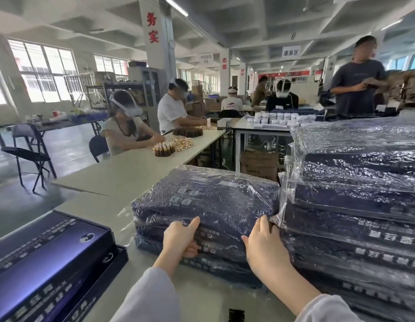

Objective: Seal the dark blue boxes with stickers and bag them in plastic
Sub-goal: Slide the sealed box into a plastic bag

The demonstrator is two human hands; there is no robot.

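Observation:
A low stack of three dark blue boxes in clear plastic bags [209,205] lies on the table in front of me. My left hand [181,238] grips the near edge of the stack, thumb up on the top box and fingers curled against its side. My right hand [264,247] lies flat against the stack's near right corner with fingers straight. A taller stack of bagged dark blue boxes [355,205] stands directly to the right, touching the low stack. An unbagged dark blue box [46,263] rests at the lower left.
The white table [104,205] runs on to a long table [136,168] where two seated people work on small brown bottles [164,147]. A folding chair [27,154] stands at the left. Another person stands at the back right. Cardboard cartons [260,163] sit under the far table.

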